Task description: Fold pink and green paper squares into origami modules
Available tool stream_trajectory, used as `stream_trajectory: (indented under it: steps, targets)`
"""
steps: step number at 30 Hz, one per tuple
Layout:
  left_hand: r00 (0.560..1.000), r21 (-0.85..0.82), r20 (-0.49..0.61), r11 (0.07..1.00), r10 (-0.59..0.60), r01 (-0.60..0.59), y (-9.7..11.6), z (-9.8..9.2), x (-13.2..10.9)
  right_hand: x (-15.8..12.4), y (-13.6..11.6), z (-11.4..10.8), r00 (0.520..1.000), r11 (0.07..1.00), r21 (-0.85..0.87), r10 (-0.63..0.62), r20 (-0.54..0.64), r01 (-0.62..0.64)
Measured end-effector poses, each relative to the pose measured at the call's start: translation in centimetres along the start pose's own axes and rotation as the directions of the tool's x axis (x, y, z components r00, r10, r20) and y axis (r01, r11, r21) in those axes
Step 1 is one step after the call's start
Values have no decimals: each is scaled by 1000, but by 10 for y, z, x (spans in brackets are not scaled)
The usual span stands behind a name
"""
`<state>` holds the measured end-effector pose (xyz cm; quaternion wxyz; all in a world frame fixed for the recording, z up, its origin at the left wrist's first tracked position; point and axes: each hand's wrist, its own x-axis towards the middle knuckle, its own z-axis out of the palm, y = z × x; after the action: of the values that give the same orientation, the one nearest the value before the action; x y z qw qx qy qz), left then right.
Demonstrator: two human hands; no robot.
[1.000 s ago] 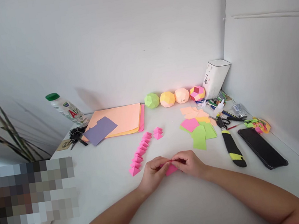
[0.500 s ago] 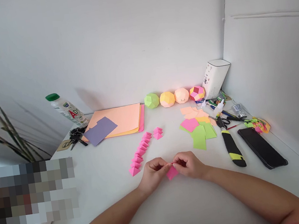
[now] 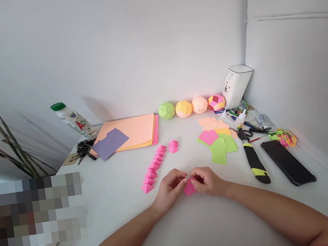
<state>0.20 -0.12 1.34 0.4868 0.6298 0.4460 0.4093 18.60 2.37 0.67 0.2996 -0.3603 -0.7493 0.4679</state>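
Observation:
A small pink paper piece (image 3: 189, 188), its corner pointing toward me, is pinched at its top edge by my right hand (image 3: 206, 180). My left hand (image 3: 172, 187) is at the paper's left side, index finger lifted apart from the thumb. The thumb tip lies close to the paper; whether it touches is hard to tell. Left of my hands runs a slanting row of folded pink paper pieces (image 3: 155, 165), overlapping each other. A shorter pink stack (image 3: 173, 146) sits beyond my hands.
Loose cut paper (image 3: 218, 150) lies beyond my right hand, near scissors (image 3: 246, 135), a black-and-yellow cutter (image 3: 255, 163) and a phone (image 3: 288, 162). Several paper balls (image 3: 183, 109) line the wall. Larger sheets (image 3: 134, 129), a purple sheet (image 3: 110, 144) and a bottle (image 3: 73, 120) are back left.
My left index finger has lifted from the pink paper, opening a gap to the thumb. The right hand still pinches the paper, which has shifted slightly right.

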Motion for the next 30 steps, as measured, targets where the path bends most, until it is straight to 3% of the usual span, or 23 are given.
stream_trajectory:
  steps: [9, 13, 19, 23, 25, 30]
  targets:
    - [998, 5, -2, 998, -57, 57, -5, 3, -3, 1, -3, 1, 999, 995, -92, -39, 13, 40]
    - [994, 6, -28, 994, -108, 109, -7, 3, -4, 0, -3, 1, 1000, 999, -38, -25, 3, 25]
    - [995, 24, -43, 996, -85, 86, -8, 2, -3, 1, -4, -2, 1000, 1000, 11, -10, 8, 10]
    - [993, -65, -77, 994, -92, 87, -4, 1, -4, 2, -4, -3, 1000, 1000, 19, -6, 22, 6]
    - [997, -90, -48, 994, -68, 63, -2, 1, -3, 1, -4, -2, 1000, 1000, 10, -2, 26, 1]
    - [999, 26, 47, 1000, -13, 11, -2, 1, 0, 1, -5, -2, 997, 995, 74, 68, 29, -70]
